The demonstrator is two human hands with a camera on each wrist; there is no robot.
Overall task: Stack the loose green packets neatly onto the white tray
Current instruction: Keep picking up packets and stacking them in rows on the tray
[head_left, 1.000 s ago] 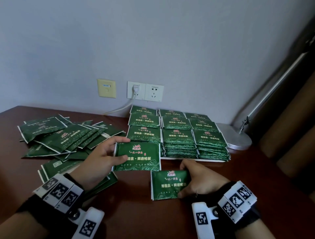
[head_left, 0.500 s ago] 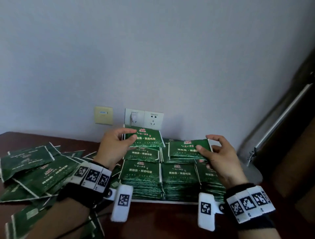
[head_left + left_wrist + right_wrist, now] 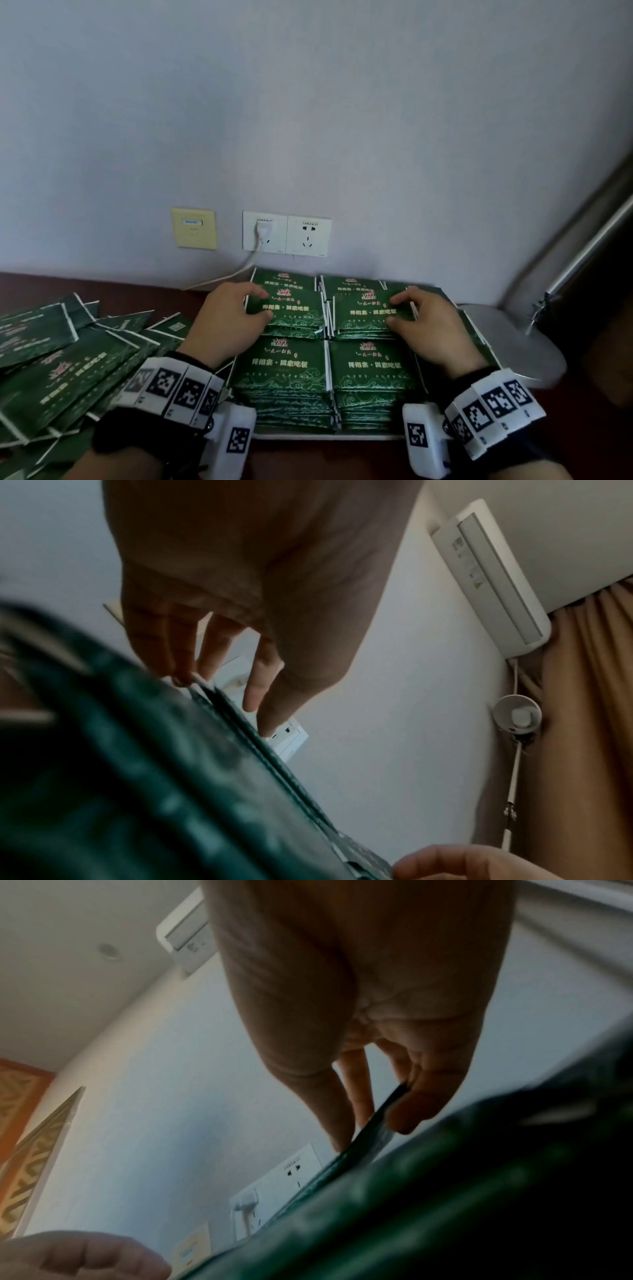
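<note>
Green packets stand in neat stacks on the white tray (image 3: pixel 298 437) against the wall. My left hand (image 3: pixel 260 305) pinches a green packet (image 3: pixel 291 311) by its left edge, and the packet lies on the middle stack of the left column. My right hand (image 3: pixel 394 310) pinches a second packet (image 3: pixel 366 313) by its right edge, on the middle stack of the neighbouring column. The left wrist view shows fingertips (image 3: pixel 253 702) on that packet's edge (image 3: pixel 219 696). The right wrist view shows thumb and fingers (image 3: pixel 404 1118) gripping the packet rim (image 3: pixel 373 1137). Loose packets (image 3: pixel 61 363) lie heaped to the left.
A round silver lamp base (image 3: pixel 510 339) with its slanted pole (image 3: pixel 589 250) sits right of the tray. Wall sockets (image 3: pixel 286 236) with a plugged white cable (image 3: pixel 236 270) are just behind the stacks. The dark wooden table (image 3: pixel 329 459) runs along the front.
Both hands picked a packet up from the table in front of the tray, carried it over the stacks, and have lowered it onto the middle row. The head view has moved closer.
</note>
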